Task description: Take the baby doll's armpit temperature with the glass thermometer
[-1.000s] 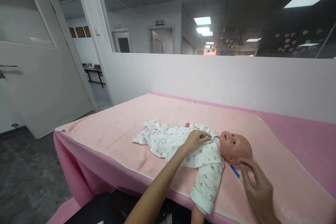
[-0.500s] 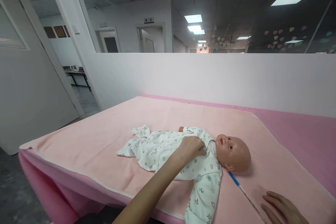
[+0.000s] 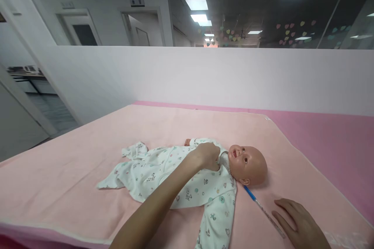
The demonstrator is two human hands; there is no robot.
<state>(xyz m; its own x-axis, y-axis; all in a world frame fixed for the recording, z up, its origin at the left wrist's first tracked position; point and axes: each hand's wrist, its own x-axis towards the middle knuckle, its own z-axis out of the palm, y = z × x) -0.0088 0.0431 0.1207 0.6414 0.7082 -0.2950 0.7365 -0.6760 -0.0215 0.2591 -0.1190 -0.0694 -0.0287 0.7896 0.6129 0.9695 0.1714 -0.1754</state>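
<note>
A baby doll [image 3: 248, 165] lies on its back, its head to the right, dressed in a white printed romper [image 3: 157, 171]. My left hand [image 3: 209, 156] is closed on the romper's front edge just below the collar, its fingertips partly hidden behind the knuckles. Beside the doll's neck, a slim thermometer [image 3: 264, 212] with a blue end lies slantwise on the peach blanket [image 3: 87, 198]. Close to the thermometer's clear end, my right hand [image 3: 299, 221] hovers over or rests on the blanket, holding nothing, fingers apart.
Pink cloth [image 3: 330, 140] shows under the blanket's far and right edges. A low white wall [image 3: 233, 78] with glass above stands behind the table. A doorway is at the left.
The view has turned and shifted, so everything sits further left. My left hand stays at the romper's chest, its fingers now tucked more under the edge. My right hand reaches slightly further in.
</note>
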